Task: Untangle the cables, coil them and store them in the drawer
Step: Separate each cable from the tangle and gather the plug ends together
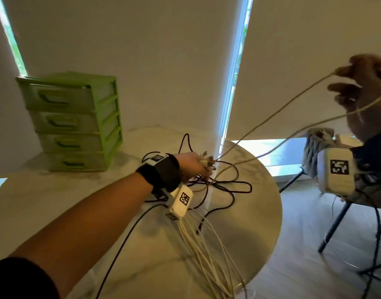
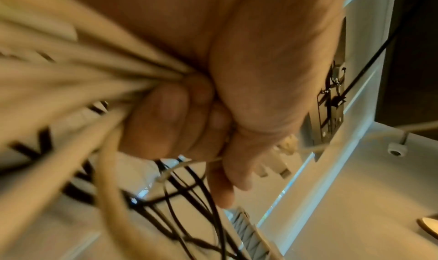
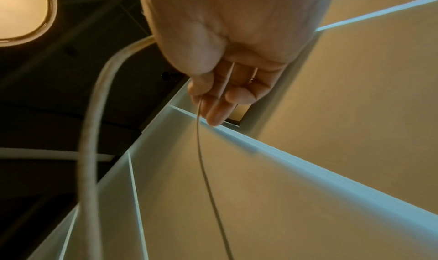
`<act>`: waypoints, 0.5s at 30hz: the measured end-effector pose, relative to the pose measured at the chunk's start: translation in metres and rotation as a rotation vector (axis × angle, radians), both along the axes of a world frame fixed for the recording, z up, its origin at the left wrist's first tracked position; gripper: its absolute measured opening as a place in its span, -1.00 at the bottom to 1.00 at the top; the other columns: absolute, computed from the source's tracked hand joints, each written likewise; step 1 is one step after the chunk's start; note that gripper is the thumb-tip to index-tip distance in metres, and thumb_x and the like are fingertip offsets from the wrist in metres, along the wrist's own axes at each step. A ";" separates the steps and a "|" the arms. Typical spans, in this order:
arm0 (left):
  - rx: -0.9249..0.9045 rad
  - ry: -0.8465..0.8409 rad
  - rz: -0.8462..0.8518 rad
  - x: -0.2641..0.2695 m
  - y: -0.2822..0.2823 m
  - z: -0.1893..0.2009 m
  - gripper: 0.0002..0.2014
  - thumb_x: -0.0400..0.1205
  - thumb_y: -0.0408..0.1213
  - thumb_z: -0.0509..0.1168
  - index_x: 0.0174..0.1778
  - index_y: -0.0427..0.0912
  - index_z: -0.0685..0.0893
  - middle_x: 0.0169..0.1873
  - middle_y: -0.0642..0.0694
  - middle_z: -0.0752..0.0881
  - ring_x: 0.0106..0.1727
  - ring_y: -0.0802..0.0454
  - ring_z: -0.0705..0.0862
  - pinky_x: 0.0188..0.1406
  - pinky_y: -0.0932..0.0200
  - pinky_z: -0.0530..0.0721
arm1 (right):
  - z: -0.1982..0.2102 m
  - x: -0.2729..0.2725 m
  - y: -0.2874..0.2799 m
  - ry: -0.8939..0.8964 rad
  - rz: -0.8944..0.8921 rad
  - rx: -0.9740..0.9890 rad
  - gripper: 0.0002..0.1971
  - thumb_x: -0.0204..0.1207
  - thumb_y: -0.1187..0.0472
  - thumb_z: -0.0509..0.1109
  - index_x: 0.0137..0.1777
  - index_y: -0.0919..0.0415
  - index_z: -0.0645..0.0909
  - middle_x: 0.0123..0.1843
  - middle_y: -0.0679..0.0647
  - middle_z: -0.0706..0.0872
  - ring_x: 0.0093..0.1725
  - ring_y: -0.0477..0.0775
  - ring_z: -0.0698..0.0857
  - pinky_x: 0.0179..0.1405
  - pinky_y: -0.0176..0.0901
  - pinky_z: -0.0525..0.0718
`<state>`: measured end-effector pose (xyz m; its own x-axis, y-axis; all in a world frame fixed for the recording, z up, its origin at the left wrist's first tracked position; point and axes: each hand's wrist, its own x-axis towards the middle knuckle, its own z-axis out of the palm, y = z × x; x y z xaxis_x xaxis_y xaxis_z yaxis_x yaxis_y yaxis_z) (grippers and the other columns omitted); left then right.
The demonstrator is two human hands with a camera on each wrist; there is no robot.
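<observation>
— Where are the cables?

— Most sit in a tangle on the round table. The dark cables loop about near the far edge, and a bunch of white cables trails off the near edge.

— And the hands?

— The left hand is low over the tangle, fingers curled tight round the white bunch, with a few plugs sticking out past the fingertips. The right hand is raised high off to the side, thumb and fingers pinching a thin pale cable, which runs in two strands down to the left hand.

— The drawers?

— A green drawer unit stands at the table's far left, well apart from the tangle, all four drawers closed. A chair stands past the table on the right.
</observation>
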<state>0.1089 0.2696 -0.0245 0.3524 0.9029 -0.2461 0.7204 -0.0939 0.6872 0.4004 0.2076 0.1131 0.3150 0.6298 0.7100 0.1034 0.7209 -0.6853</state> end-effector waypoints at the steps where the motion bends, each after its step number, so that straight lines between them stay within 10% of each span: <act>1: 0.005 -0.027 0.027 -0.006 0.003 0.001 -0.86 0.64 -0.14 0.35 -0.04 -0.14 0.70 -0.43 -0.01 0.50 -0.51 0.11 0.40 -0.63 0.30 0.40 | -0.006 0.009 0.003 0.005 -0.034 -0.018 -0.91 0.53 -0.05 0.33 -0.11 -0.09 0.60 -0.26 -0.15 0.75 -0.40 -0.13 0.71 -0.54 -0.35 0.45; 4: 0.064 -0.230 0.164 -0.023 0.010 0.007 -0.84 0.65 -0.19 0.33 -0.01 -0.18 0.75 -0.42 0.01 0.51 -0.48 0.12 0.41 -0.62 0.28 0.37 | -0.035 0.037 0.017 -0.203 -0.040 -0.210 -0.83 0.52 0.12 0.26 -0.12 -0.02 0.70 -0.27 -0.05 0.79 -0.44 -0.15 0.72 -0.55 -0.33 0.52; 7: 0.198 -0.487 0.287 -0.028 0.007 0.019 -0.81 0.67 -0.18 0.30 -0.05 -0.20 0.76 -0.42 -0.05 0.49 -0.49 0.11 0.38 -0.62 0.29 0.29 | -0.075 0.050 0.034 -1.025 -0.197 -0.639 -0.50 0.59 0.32 0.22 -0.45 -0.24 0.69 -0.35 0.07 0.68 -0.34 -0.18 0.64 -0.53 -0.35 0.56; 9: 0.365 -0.554 0.354 -0.024 0.003 0.031 -0.82 0.66 -0.19 0.32 0.01 -0.20 0.77 -0.43 -0.04 0.54 -0.51 0.12 0.40 -0.64 0.33 0.32 | -0.082 0.041 0.029 -1.384 -0.357 -0.923 -0.59 0.60 0.32 0.28 -0.30 -0.21 0.72 -0.18 0.09 0.64 -0.14 0.08 0.62 -0.40 -0.46 0.53; 12: 0.599 -0.509 0.339 -0.021 0.000 0.051 -0.86 0.65 -0.20 0.34 -0.01 -0.12 0.79 -0.24 -0.06 0.76 -0.38 0.12 0.58 -0.43 0.25 0.50 | -0.066 0.027 0.023 -1.334 -0.492 -0.761 -0.45 0.48 0.50 0.19 0.30 -0.07 0.66 0.26 0.15 0.66 0.02 0.23 0.69 0.02 -0.02 0.69; 15: 0.665 -0.347 0.176 -0.010 -0.009 0.068 -0.88 0.64 -0.23 0.36 -0.06 -0.15 0.79 -0.22 0.00 0.79 -0.31 0.22 0.65 -0.37 0.45 0.52 | -0.039 0.009 0.012 -1.163 -0.628 -0.449 -0.45 0.52 0.44 0.20 0.37 -0.14 0.60 0.41 0.19 0.60 0.20 0.31 0.67 0.25 0.13 0.63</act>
<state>0.0989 0.2603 0.0433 0.1478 0.8721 0.4666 0.5166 -0.4703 0.7155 0.4090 0.2198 0.0745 0.0020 0.8457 0.5337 0.9861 0.0870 -0.1416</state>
